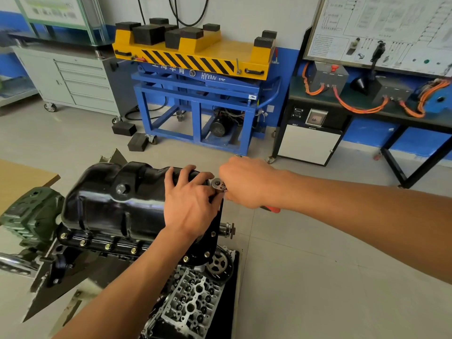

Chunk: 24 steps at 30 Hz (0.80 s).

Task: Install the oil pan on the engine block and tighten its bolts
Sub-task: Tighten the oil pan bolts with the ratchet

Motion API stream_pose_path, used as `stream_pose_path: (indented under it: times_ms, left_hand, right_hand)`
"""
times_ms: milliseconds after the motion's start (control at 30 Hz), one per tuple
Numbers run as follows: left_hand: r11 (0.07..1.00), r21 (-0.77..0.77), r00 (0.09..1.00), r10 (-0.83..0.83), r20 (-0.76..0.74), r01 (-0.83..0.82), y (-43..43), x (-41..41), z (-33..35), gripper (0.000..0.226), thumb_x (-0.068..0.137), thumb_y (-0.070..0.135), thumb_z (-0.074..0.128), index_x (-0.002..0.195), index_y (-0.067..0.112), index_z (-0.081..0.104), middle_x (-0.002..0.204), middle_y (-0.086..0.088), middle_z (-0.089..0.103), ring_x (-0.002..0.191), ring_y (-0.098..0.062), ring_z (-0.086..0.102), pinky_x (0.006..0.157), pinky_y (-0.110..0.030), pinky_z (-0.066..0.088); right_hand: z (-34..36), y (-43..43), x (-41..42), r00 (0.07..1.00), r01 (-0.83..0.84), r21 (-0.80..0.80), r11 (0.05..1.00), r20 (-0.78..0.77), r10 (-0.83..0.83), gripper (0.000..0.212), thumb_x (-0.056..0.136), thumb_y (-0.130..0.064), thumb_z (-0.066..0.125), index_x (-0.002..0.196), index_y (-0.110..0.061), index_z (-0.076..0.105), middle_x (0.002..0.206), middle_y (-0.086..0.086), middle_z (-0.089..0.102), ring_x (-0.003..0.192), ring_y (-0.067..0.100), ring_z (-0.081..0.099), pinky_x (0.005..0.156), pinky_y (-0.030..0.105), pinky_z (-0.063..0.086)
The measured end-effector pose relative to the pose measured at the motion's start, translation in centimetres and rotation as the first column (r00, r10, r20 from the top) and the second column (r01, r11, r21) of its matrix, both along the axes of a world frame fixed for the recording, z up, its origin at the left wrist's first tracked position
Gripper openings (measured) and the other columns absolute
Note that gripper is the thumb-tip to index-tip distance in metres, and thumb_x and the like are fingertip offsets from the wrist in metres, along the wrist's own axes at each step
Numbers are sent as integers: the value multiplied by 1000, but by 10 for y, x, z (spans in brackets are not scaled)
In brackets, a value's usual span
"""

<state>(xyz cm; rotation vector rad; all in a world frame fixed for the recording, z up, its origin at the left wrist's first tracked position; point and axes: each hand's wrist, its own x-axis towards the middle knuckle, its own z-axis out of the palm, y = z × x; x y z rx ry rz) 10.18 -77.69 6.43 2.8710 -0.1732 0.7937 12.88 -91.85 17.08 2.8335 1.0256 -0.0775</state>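
Workshop, grey tiled floor, blue-and-white wall. Yellow lift table (190, 57) well beyond the fingers; counter (342, 104) with orange cables off to their right.

Pan (117, 199): black, already seated on the block (117, 255), sump side up, lying under and to the left of the left hand's fingers. A row of bolts (107, 246) runs along the flange below the left wrist, heads down on the flange. How tight they are can't be told.

Left hand (188, 199): fingers (182, 173) spread and laid over the pan's end, pressing down, gripping nothing. Thumb side lies right up against the ratchet head; whether it touches can't be told.

Right hand (244, 182): fingers wrapped closed round the ratchet (218, 184), choked up near the head. The red handle end pokes out beneath the wrist. The head sits between the two hands, at the pan's end corner. The socket and the bolt under it are hidden.

Step, as judged: fitting is done and this is the tightening stage, on a bolt at the pan's end.

Next move likely calls for:
- short swings of the handle with the right hand, since the left hand and the pan wall crowd the arc
- the left hand steadying the head so the socket stays square on the bolt
- moving on to the remaining bolts, working evenly so the flange pulls down flat
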Motion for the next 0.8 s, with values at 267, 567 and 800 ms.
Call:
stream_pose_path:
  times_ms: [267,567,800]
  left_hand:
    - [999,43,1000,2,-2,-2,1,2,-2,43,92,51,45,77,33,81,115,15,71,124,-28,50,109,-58,25]
    - [998,54,998,-5,-68,9,2,-2,3,26,91,46,62,84,31,81,119,15,70,126,-29,49,109,-60,27]
    - [999,45,997,-6,-76,9,2,-2,5,25,91,46,61,85,32,80,116,15,70,126,-28,49,110,-58,26]
  right_hand:
    - [-1,-1,1,1000,-7,-20,1000,3,7,35,91,-18,64,66,-19,39,66,0,45,54,15,45,44,28,30]
    - [9,2,11,988,-90,-137,986,114,106,33,84,7,51,64,-16,39,68,4,40,52,18,38,44,30,27]
    - [3,5,24,982,-168,-114,979,64,176,29,82,13,47,94,-9,61,83,9,57,68,27,57,49,38,44]
